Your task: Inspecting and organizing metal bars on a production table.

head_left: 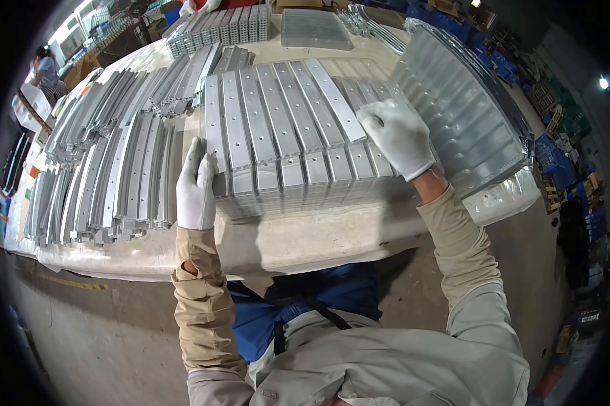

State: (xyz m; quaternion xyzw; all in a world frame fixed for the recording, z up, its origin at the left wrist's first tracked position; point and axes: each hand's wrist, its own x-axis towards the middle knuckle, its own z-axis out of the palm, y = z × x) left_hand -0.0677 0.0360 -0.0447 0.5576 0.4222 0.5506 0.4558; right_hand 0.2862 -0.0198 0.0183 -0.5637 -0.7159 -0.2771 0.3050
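A stack of clear plastic trays [305, 194] stands in front of me, with drilled silver metal strips [271, 111] lying side by side on its top layer. My right hand [399, 139], in a white glove, is curled at the near end of the rightmost long metal strip [335, 98], thumb and fingers closed on it. On the stack's left side rests my left hand [198, 189], also gloved, its fingers stretched out along the outermost strip. Part of the top layer's right side is hidden behind my right hand.
Loose metal strips [108, 179] lie in heaps on the left of the table [305, 243]. Ribbed clear trays [454, 115] lean up at the right. More stacked strips [223, 30] and a flat clear tray [315, 30] are at the back. A person [46, 71] is far left.
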